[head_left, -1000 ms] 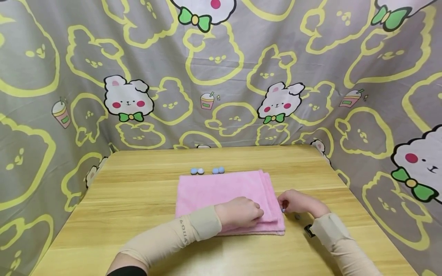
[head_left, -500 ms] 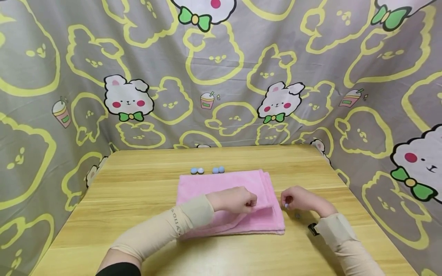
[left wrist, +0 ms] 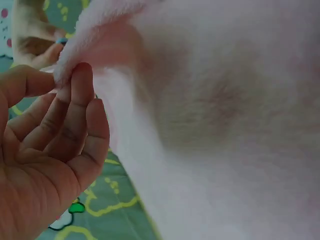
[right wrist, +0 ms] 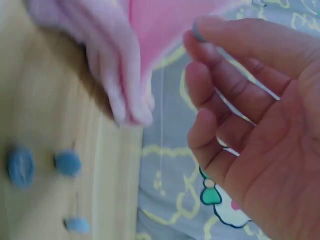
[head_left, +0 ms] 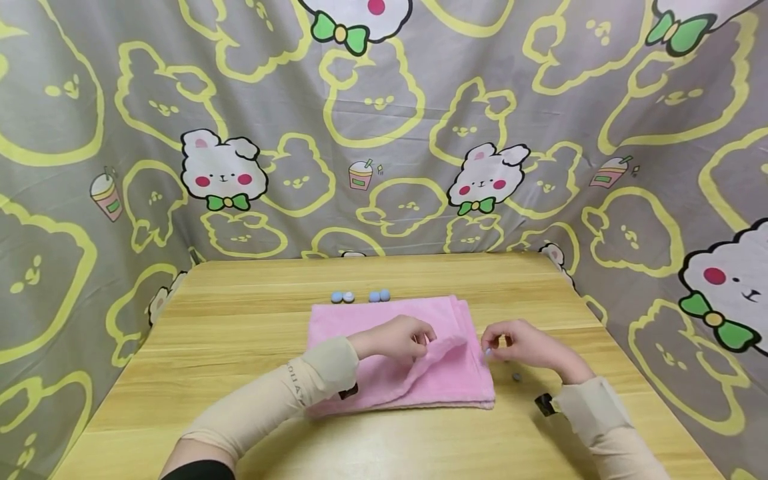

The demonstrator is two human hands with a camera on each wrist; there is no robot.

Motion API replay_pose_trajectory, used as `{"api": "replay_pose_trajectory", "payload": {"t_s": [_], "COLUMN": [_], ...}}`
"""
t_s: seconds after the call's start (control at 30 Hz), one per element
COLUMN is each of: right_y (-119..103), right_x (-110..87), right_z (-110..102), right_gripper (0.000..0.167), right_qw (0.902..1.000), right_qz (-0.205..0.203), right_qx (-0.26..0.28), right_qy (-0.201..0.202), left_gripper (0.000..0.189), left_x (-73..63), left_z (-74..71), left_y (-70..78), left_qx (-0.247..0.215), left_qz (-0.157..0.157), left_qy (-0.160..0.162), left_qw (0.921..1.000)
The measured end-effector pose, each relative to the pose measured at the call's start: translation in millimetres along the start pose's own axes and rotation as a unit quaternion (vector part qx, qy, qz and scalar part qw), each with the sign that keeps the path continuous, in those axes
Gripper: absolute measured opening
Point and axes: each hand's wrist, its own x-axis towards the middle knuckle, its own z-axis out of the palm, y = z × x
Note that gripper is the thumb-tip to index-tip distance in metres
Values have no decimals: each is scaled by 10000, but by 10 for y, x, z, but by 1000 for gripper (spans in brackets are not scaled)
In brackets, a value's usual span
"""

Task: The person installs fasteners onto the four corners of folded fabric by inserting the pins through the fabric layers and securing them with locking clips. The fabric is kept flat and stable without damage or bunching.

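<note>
A folded pink towel (head_left: pixel 384 383) lies mid-table, one upper layer lifted and turned back. My left hand (head_left: pixel 393 338) pinches the edge of that layer between thumb and fingers; the left wrist view shows the towel edge (left wrist: pixel 65 72) in the pinch. Just off the towel's right side, my right hand (head_left: pixel 525 343) holds a small blue round-headed pin (head_left: pixel 488 352) between thumb and index finger. In the right wrist view, the fingers mostly hide the pin (right wrist: pixel 198 32), with only a blue rim showing. The other fingers of that hand are loosely bent.
Behind the towel are two pairs of small blue round pieces (head_left: pixel 337 297). A small grey-looking piece (head_left: pixel 517 377) lies below the right hand. The right wrist view has a blue disc (right wrist: pixel 20 166) and blue-headed pins (right wrist: pixel 67 162) on the table. A patterned curtain (head_left: pixel 384 133) surrounds the table.
My left hand has lifted the towel's upper layer and drawn it back leftward and away. My right hand shifted right, then came back towards the towel, still holding the blue pin.
</note>
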Motion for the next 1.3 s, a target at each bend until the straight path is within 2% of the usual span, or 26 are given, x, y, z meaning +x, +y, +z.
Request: {"api": "replay_pose_trajectory", "payload": {"t_s": [0.13, 0.27, 0.53, 0.83, 1.1, 1.3], "right_y": [-85, -155, -184, -210, -221, -234], "right_x": [38, 101, 248, 272, 304, 329], "right_z": [62, 125, 247, 300, 378, 393], "right_gripper": [5, 11, 13, 8, 18, 10], "right_qw": [9989, 9969, 9963, 9962, 9932, 9910], "right_qz": [-250, -455, -462, -442, -492, -697], "right_qx": [396, 632, 697, 599, 406, -20], "right_qy": [11, 90, 190, 448, 972, 1142], "left_gripper": [28, 28, 27, 29, 31, 29], "left_x": [-27, -53, -68, -63, -82, -97], "left_z": [-5, -10, 26, 83, 108, 125], "left_y": [-68, -105, -83, -60, -34, -27], "left_qx": [-479, -628, -1025, -1010, -925, -706], "left_qz": [-85, -44, -51, -65, 22, 143], "left_qy": [84, 158, 174, 211, 196, 223], "left_qw": [9988, 9979, 9946, 9946, 9955, 9972]}}
